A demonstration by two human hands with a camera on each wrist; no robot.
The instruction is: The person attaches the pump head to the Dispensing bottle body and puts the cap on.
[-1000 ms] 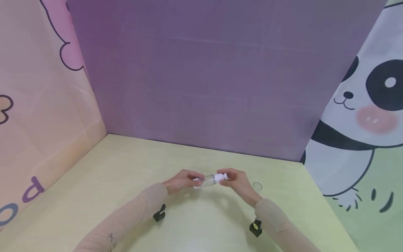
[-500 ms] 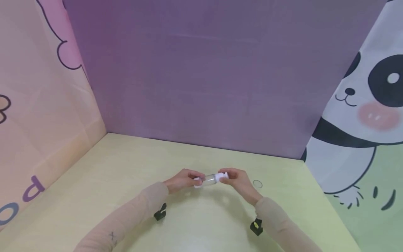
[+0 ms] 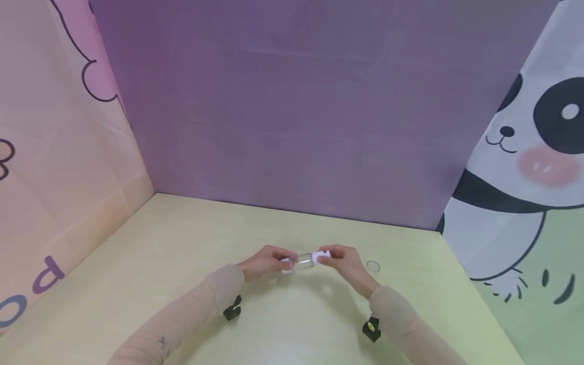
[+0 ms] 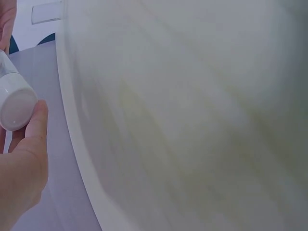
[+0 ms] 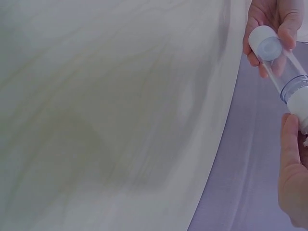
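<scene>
A small clear bottle point(image 3: 303, 261) with white ends lies nearly level between the two hands, held above the table. My left hand point(image 3: 264, 262) grips its white base point(image 4: 19, 103), thumb on the near side. At the other end, the right hand point(image 3: 345, 264) pinches the white pump top point(image 3: 321, 256) between thumb and fingers. A blue-tinted collar point(image 5: 294, 86) joins the clear body to that top in the right wrist view. Inside the body, near the base, shows a pale round disc point(image 5: 269, 48). The right fingers hide part of the top.
A thin dark ring outline point(image 3: 373, 266) is on the pale table point(image 3: 205, 218), right of the right hand; whether it is an object or a mark I cannot tell. Behind rises a purple backdrop point(image 3: 292, 111). Printed cloths with a panda point(image 3: 547, 167) and letters flank the table.
The pump top has turned slightly, with a small dark spot now showing at its end. The right fingers have shifted a little on it; the left hand holds almost still.
</scene>
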